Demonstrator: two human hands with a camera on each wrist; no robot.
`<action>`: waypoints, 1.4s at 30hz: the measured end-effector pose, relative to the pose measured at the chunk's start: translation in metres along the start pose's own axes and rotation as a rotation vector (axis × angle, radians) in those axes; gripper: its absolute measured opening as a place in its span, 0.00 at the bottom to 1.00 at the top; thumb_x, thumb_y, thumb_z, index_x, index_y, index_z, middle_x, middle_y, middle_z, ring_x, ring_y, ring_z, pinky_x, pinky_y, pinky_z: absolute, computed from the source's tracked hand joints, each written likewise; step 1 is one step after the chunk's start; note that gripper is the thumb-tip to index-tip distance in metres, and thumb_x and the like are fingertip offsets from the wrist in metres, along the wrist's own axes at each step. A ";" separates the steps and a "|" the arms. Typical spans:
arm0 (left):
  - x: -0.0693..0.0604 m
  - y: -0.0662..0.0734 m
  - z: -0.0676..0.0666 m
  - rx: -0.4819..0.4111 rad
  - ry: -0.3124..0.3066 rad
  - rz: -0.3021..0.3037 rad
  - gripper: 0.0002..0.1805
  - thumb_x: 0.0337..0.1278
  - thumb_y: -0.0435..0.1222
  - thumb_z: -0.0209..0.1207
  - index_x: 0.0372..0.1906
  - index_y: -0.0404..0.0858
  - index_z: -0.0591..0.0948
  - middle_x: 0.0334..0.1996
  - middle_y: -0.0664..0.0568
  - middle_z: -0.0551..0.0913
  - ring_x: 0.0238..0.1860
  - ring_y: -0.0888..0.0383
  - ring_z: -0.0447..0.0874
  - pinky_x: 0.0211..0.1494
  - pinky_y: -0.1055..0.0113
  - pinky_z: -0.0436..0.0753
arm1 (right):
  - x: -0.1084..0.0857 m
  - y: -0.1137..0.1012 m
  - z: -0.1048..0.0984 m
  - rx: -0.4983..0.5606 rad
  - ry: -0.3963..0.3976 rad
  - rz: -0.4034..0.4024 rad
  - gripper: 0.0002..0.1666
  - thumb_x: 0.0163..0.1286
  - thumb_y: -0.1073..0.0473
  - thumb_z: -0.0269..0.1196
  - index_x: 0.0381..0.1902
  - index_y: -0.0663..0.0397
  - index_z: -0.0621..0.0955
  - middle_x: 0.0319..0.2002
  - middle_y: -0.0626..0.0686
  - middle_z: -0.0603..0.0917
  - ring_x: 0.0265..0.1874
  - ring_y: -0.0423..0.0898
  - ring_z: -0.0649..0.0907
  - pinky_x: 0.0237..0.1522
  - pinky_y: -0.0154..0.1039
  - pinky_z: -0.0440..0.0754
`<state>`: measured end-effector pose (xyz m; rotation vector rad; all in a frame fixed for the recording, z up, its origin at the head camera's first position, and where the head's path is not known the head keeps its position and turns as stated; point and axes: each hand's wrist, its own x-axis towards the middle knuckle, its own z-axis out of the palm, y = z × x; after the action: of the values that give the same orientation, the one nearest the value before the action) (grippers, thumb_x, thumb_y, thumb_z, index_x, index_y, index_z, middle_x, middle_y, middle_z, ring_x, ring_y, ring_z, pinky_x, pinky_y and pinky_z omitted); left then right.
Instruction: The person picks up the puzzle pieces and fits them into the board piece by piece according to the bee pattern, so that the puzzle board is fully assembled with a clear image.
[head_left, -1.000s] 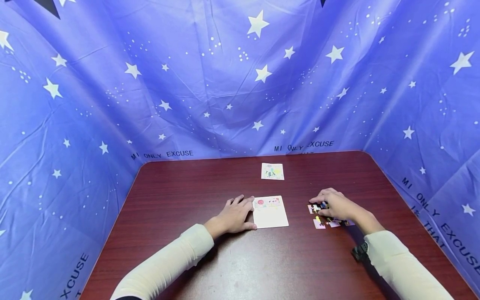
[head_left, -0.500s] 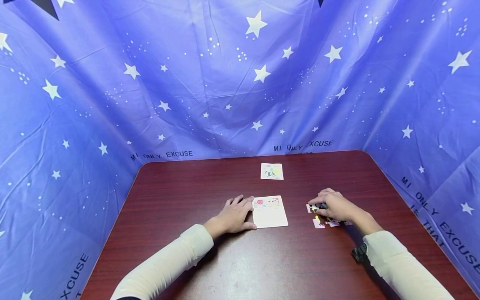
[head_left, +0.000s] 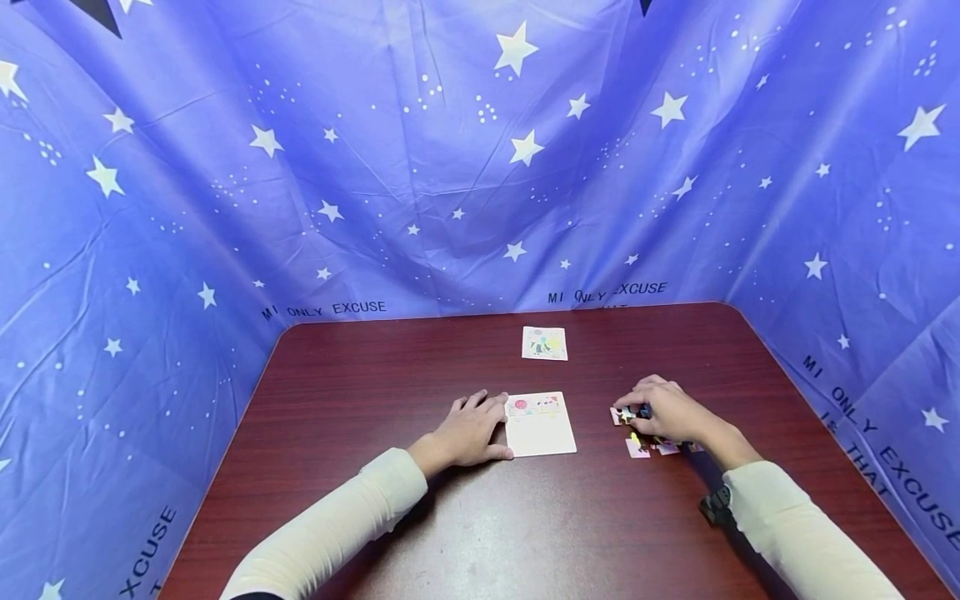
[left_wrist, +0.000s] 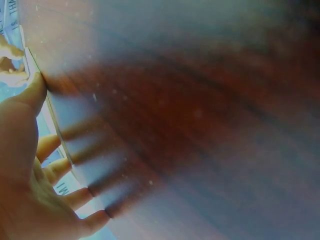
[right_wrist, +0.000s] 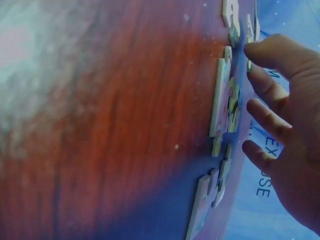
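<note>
head view alone shows two sleeves (head_left: 330, 525); left hand (head_left: 472, 432), fingers spread, touches one near board (head_left: 542, 435), right hand (head_left: 671, 414) pinches one puzzle piece (right_wrist: 249, 31).

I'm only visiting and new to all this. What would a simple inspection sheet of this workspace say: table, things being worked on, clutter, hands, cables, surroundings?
Surface: glossy red-brown table, wood-grained.
Job's things: pale square board with a coloured strip along its far side; loose puzzle pieces grouped to its right.
Clutter: a small picture card lies apart, beyond the board; otherwise nothing seen.
Left hand: fingers spread at the board's left edge.
Right hand: pinches a pink-edged piece; whether it is lifted is unclear.
Cables: nothing seen.
Surroundings: blue-violet curtain with white stars and black lettering, behind and at both sides.
</note>
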<state>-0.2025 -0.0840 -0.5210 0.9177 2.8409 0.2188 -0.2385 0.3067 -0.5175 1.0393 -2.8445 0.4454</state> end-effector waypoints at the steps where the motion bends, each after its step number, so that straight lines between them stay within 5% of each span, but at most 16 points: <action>1: 0.000 0.000 0.000 0.000 0.000 0.000 0.31 0.58 0.64 0.61 0.55 0.47 0.75 0.79 0.50 0.63 0.77 0.38 0.62 0.71 0.38 0.67 | 0.000 0.000 0.001 0.005 0.005 -0.001 0.19 0.51 0.60 0.72 0.44 0.41 0.90 0.31 0.36 0.82 0.44 0.48 0.79 0.38 0.45 0.72; 28: 0.000 0.000 -0.001 -0.005 -0.016 -0.007 0.31 0.60 0.65 0.60 0.57 0.47 0.75 0.80 0.51 0.61 0.78 0.39 0.61 0.72 0.39 0.66 | 0.049 -0.046 0.023 0.078 0.035 -0.125 0.19 0.55 0.58 0.71 0.47 0.42 0.90 0.34 0.41 0.84 0.45 0.49 0.79 0.44 0.50 0.74; 42: -0.001 0.001 -0.003 -0.004 -0.024 -0.011 0.32 0.59 0.65 0.60 0.57 0.47 0.75 0.80 0.51 0.61 0.78 0.39 0.60 0.72 0.39 0.66 | 0.079 -0.082 0.032 0.120 -0.034 -0.166 0.17 0.57 0.57 0.70 0.46 0.40 0.90 0.32 0.40 0.84 0.46 0.47 0.79 0.44 0.47 0.71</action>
<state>-0.2015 -0.0836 -0.5179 0.8970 2.8217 0.2106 -0.2458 0.1886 -0.5149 1.3038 -2.7597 0.5941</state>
